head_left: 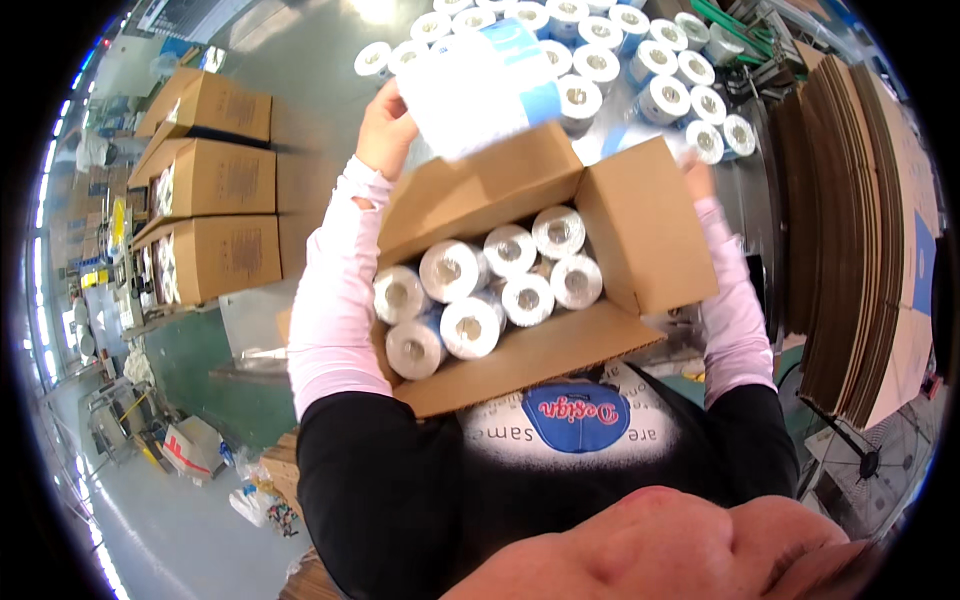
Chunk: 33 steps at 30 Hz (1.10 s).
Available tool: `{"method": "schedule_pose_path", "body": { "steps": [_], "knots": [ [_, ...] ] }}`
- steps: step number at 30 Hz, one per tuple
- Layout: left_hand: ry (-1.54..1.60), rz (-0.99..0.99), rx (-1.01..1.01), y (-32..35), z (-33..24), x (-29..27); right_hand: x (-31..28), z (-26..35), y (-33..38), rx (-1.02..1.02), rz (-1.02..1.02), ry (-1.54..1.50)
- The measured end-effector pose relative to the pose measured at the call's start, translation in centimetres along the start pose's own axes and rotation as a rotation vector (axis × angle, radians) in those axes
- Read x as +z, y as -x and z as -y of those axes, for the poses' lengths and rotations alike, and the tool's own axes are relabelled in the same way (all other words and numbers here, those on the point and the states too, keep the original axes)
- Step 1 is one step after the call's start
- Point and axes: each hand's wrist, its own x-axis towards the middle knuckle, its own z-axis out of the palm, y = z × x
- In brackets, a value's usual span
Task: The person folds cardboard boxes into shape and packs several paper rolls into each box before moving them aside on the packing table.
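Note:
My left hand is closed on the side of a plastic-wrapped paper roll, white with a blue printed band, held above the far left edge of an open cardboard box. Beyond the box's raised right flap is my right hand, blurred and partly hidden. Beside its fingers, a white and blue roll is smeared by the same motion and appears to be in its grip. Several wrapped rolls stand on end inside the box, their round white ends facing up.
Many more rolls stand on the metal table at the far side. Filled cardboard boxes line up at the left. A tall stack of flattened cardboard rises at the right, near a black fan.

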Motion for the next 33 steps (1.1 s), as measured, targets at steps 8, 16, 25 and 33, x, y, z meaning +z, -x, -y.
{"method": "schedule_pose_path", "body": {
  "steps": [8, 16, 25, 33],
  "knots": [
    [-0.813, 0.466, -0.318, 15.7, -1.2, 7.5, -4.0, 18.5, 6.2, -0.696, 0.797, -0.14],
    [-1.243, 0.611, 0.054, 18.6, 1.8, 9.0, 10.6, 15.5, 17.5, -0.967, 0.695, 1.175],
    [-1.45, 0.084, -0.02, 5.1, 5.0, -1.3, 5.7, 12.7, 18.4, -0.285, 0.232, 0.011],
    [-1.307, 0.57, -0.295, -3.9, 19.1, 9.6, -2.7, -0.2, 4.3, -0.113, -0.099, 0.131]
  ]
}}
